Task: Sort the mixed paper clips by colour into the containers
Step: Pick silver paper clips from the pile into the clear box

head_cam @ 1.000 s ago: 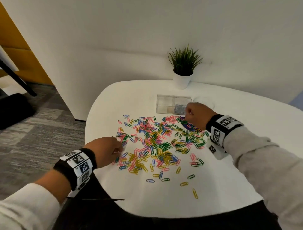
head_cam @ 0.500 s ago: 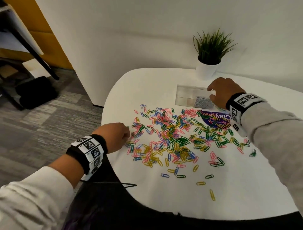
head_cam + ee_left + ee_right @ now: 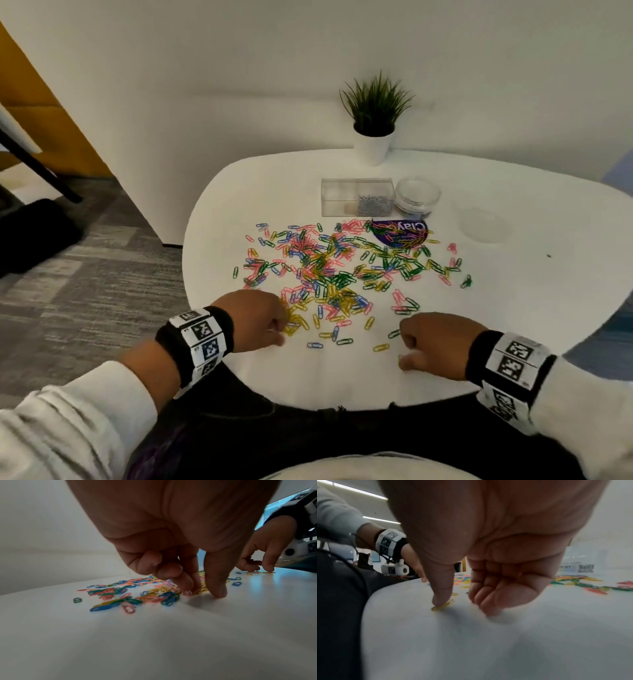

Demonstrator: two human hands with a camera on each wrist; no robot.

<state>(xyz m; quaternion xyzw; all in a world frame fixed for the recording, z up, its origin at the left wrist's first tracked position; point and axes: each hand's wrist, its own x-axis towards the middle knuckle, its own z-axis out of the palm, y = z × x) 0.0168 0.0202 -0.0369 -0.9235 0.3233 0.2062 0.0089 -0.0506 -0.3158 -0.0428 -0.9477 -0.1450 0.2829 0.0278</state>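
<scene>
Both hands have returned to the near edge of the table (image 3: 342, 380). Our right hand (image 3: 435, 342), lately at the containers, presses one yellow clip (image 3: 442, 605) under the thumb, its other fingers curled and empty. Our left hand (image 3: 253, 318) pinches narrowly at a yellow cluster (image 3: 296, 323). Beyond the fingertips the mixed pile (image 3: 335, 270) lies unsorted, so we judge sorting barely begun. Farthest, the clear box (image 3: 342, 195) holds silver clips (image 3: 375, 205) in its right compartment; we cannot tell what the round jar (image 3: 416, 197) contains.

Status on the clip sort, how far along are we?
Barely started. Done: only silver clips sit in one compartment of the clear box; round jar contents unclear. In hand: left hand pinches at yellow clips; right hand presses one yellow clip with its thumb. Left: nearly the whole mixed pile on the table.
</scene>
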